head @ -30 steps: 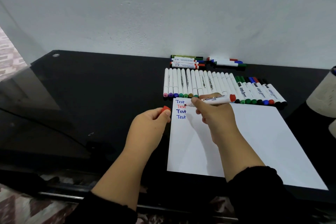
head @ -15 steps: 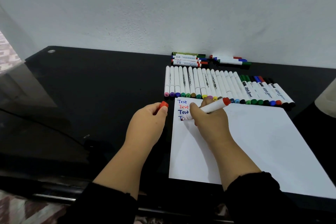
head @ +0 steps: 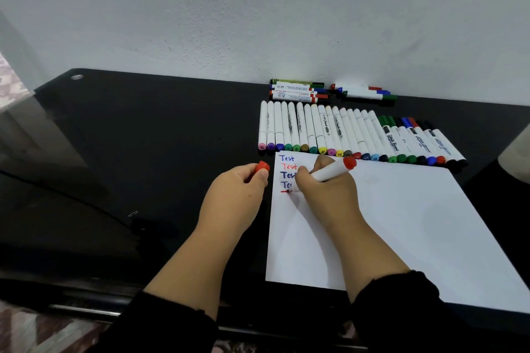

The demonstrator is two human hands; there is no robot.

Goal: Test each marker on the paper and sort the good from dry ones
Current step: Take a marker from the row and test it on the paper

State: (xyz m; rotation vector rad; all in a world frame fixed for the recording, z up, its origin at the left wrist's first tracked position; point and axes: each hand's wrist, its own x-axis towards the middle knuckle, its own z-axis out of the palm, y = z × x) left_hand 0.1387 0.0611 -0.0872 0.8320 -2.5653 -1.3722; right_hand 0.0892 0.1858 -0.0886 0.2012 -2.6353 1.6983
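- White wall (head: 286, 23) backs my black table (head: 143, 152).
- Paper (head: 415, 223) reads "Test" four times, partly hidden by my right hand (head: 324, 192), gripping the marker (head: 332, 170) on it.
- Markers' row (head: 344, 135) lies beyond.
- Left hand (head: 235, 198) pinches the cap (head: 262, 167).

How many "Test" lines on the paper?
4 on the paper, stacked at its top-left corner: blue, red, dark blue, blue. The right hand may hide more.
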